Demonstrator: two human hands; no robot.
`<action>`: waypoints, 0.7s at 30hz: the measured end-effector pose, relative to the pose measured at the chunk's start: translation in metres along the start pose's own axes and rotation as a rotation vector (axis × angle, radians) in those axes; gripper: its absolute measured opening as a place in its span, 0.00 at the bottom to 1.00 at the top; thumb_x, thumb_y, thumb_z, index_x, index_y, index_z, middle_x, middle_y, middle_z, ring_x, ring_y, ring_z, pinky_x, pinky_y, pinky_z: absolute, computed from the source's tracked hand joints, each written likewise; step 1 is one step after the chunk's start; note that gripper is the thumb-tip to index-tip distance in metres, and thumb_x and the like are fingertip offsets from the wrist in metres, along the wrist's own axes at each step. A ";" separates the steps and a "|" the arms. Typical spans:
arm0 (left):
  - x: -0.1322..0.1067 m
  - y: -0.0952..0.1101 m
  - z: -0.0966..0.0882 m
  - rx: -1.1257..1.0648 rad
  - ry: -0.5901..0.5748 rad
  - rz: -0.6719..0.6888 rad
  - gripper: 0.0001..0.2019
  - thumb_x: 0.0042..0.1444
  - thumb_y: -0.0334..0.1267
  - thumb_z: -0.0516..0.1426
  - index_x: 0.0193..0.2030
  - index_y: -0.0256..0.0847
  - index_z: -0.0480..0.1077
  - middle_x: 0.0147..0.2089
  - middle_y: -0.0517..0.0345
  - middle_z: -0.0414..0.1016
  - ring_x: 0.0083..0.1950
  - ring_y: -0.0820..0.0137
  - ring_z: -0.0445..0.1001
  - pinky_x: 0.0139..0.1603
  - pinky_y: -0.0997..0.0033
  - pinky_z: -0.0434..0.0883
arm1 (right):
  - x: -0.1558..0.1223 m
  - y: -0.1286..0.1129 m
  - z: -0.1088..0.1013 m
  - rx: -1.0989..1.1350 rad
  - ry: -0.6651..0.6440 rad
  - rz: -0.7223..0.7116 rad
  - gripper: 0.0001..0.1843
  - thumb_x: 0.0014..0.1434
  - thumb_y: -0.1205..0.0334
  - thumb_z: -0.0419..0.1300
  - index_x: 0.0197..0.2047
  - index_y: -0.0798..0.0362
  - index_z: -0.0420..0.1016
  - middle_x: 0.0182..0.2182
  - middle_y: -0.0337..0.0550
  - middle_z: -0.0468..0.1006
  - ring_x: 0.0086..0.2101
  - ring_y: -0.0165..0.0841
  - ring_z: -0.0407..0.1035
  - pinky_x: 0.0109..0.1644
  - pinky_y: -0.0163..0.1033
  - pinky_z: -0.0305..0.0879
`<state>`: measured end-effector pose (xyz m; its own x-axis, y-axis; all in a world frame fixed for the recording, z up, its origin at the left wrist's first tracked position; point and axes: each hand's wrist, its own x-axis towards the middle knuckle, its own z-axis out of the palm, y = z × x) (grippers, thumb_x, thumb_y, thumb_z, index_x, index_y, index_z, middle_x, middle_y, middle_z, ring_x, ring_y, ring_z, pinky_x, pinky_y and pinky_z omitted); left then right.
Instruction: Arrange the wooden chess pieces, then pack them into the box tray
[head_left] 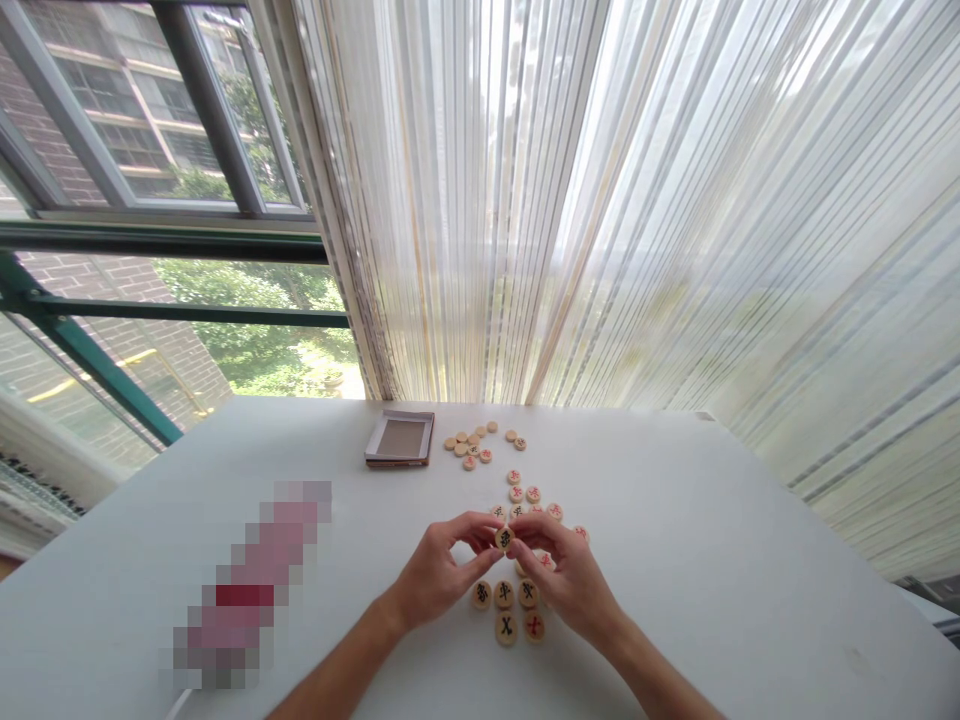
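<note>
Between the fingertips of both hands is a round wooden Chinese chess piece point(505, 540) with a black character facing up. My left hand point(448, 562) pinches it from the left, and my right hand point(564, 565) pinches it from the right. Below them on the table lie several more pieces, among them a black-marked piece point(506, 627) beside a red-marked piece point(534, 627). Another black-marked piece point(481, 595) lies just under my left fingers. Beyond the hands, red-marked pieces point(516, 494) are laid out; my right hand partly hides some.
A shallow open box point(397, 438) rests at the back of the white table point(712, 600). Right of it, loose chess pieces point(461, 450) are scattered, some blank side up. A pixelated pinkish object point(255, 580) lies at left. A sheer curtain point(465, 200) and window stand behind.
</note>
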<state>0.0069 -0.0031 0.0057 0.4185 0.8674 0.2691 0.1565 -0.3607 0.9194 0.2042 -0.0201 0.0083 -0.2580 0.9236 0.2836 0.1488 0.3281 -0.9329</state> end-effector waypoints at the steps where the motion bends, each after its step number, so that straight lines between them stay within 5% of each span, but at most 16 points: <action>1: 0.000 0.000 0.000 0.015 0.007 0.005 0.13 0.59 0.39 0.60 0.50 0.40 0.74 0.41 0.54 0.80 0.39 0.68 0.76 0.45 0.68 0.75 | 0.000 0.000 0.000 0.006 -0.002 0.003 0.10 0.64 0.58 0.60 0.46 0.52 0.74 0.41 0.46 0.79 0.37 0.34 0.76 0.44 0.39 0.75; 12: -0.003 0.004 0.007 0.127 -0.005 0.094 0.12 0.60 0.40 0.60 0.49 0.43 0.76 0.38 0.55 0.80 0.39 0.68 0.77 0.44 0.71 0.74 | -0.001 0.006 0.002 -0.063 0.047 0.053 0.10 0.59 0.54 0.64 0.36 0.52 0.74 0.29 0.40 0.79 0.30 0.33 0.76 0.35 0.36 0.74; 21: -0.004 0.003 0.006 0.141 -0.014 0.085 0.11 0.59 0.37 0.60 0.49 0.43 0.75 0.40 0.55 0.79 0.39 0.68 0.76 0.45 0.70 0.73 | -0.002 0.008 0.001 0.014 0.038 0.071 0.14 0.62 0.50 0.61 0.38 0.52 0.77 0.31 0.43 0.82 0.30 0.35 0.78 0.36 0.38 0.76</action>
<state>0.0108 -0.0091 0.0059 0.4483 0.8270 0.3392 0.2432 -0.4780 0.8440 0.2048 -0.0200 0.0004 -0.2107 0.9515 0.2242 0.1522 0.2585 -0.9540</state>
